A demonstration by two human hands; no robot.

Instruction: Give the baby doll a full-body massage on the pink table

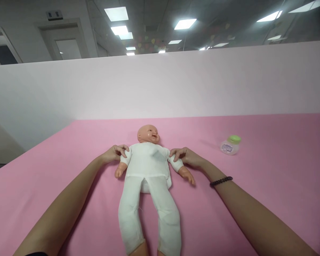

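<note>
Left hand (114,153) and right hand (184,156) clamp the shoulders of a white cloth-bodied vinyl-headed doll (146,170), supine mid-surface on a pink sheet (272,142); a translucent green-capped plastic bottle (230,145) sits right, toward the far edge.

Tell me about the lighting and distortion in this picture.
In the head view, ceiling light panels glare white, the wide lens slants the white wall and stretches the left forearm, and the doll casts soft shadows on the pink surface.
</note>
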